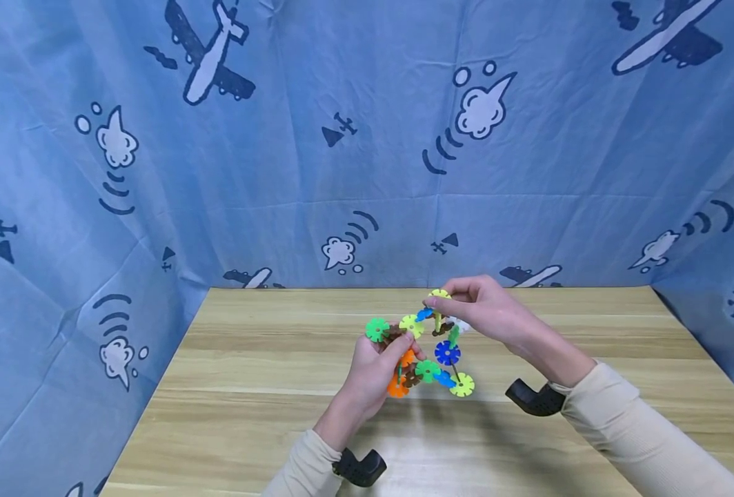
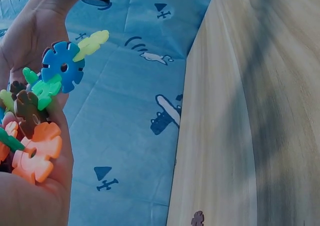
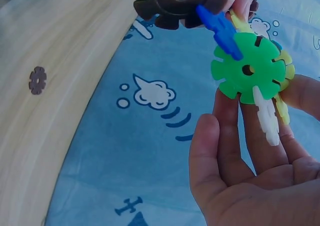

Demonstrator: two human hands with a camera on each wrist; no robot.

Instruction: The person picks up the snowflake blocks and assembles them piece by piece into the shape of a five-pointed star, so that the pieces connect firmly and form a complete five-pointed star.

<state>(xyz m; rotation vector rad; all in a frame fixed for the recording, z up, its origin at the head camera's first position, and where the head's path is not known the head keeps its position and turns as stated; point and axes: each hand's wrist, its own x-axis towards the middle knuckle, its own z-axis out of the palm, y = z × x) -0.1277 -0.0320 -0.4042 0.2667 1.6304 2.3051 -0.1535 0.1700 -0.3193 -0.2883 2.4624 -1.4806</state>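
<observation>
A structure of colourful notched snowflake discs, slotted into one another, hangs above the table between both hands. My left hand holds its left side, thumb near a yellow disc. Orange and brown discs lie against the palm in the left wrist view, with a blue disc beyond them. At the structure's upper right, my right hand pinches a yellow disc between thumb and fingers. A green disc with a white disc slotted into it hangs before those fingers. Some joints are hidden by the fingers.
The wooden table reaches back to a blue cloth printed with planes and clouds. A single brown disc lies on the tabletop in the right wrist view. Black wrist mounts stick out from both wrists.
</observation>
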